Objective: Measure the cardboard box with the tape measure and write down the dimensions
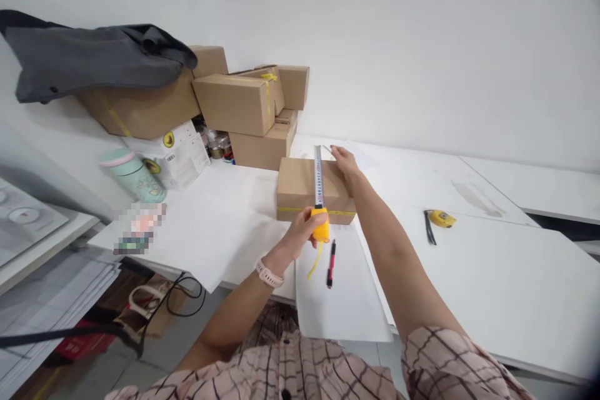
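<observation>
My left hand [304, 228] is closed around a yellow tape measure [320, 225] in front of the cardboard box [300, 181]. The tape's metal blade [319, 175] is drawn out over the box top toward its far edge, and a yellow wrist strap hangs below the case. At the far right corner of the box, my right hand [345, 164] is curled against it, fingertips close to the blade's end. A thin pale sliver shows at those fingertips, too small to name. A red and black pen [332, 264] lies on white paper [342, 306] nearer to me.
On the right stands another yellow tape measure [442, 219] with a black strap. Stacked cartons [234, 103] are at the back left, with a dark grey bag [103, 56] on top. A mint tumbler [134, 178] leans beside an avocado-printed box [175, 159]. A black cable [187, 294] hangs below the table.
</observation>
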`<action>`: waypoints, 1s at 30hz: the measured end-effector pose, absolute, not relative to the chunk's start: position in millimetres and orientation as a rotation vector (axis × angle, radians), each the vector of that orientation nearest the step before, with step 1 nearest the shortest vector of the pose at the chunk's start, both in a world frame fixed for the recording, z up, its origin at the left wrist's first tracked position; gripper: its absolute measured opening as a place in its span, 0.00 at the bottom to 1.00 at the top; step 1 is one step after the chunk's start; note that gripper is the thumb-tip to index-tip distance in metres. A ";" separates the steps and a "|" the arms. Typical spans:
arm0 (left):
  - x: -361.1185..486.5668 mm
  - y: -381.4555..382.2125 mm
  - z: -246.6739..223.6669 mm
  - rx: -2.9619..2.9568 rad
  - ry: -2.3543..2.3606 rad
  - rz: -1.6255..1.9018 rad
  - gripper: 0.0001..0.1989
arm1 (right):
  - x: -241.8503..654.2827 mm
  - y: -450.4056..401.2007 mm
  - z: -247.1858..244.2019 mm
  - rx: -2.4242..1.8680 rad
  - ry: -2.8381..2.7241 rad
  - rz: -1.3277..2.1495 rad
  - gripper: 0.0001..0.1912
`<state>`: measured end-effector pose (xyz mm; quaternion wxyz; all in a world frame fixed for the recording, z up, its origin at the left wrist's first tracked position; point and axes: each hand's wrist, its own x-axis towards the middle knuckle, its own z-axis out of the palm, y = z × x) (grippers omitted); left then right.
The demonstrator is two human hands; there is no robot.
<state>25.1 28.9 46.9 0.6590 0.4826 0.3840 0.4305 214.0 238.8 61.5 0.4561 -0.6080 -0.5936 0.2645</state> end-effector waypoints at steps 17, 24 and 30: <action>-59.6 96.2 64.7 1.170 0.965 1.347 0.24 | 253.9 145.5 73.8 -1.855 -1.485 0.373 0.35; -39.6 102.0 99.4 1.331 0.938 1.426 0.26 | 222.4 191.7 103.8 -1.940 -1.829 -0.079 0.28; -1.1 59.7 55.6 1.373 0.764 1.070 0.28 | 209.1 220.5 96.2 -1.881 -1.776 -0.009 0.36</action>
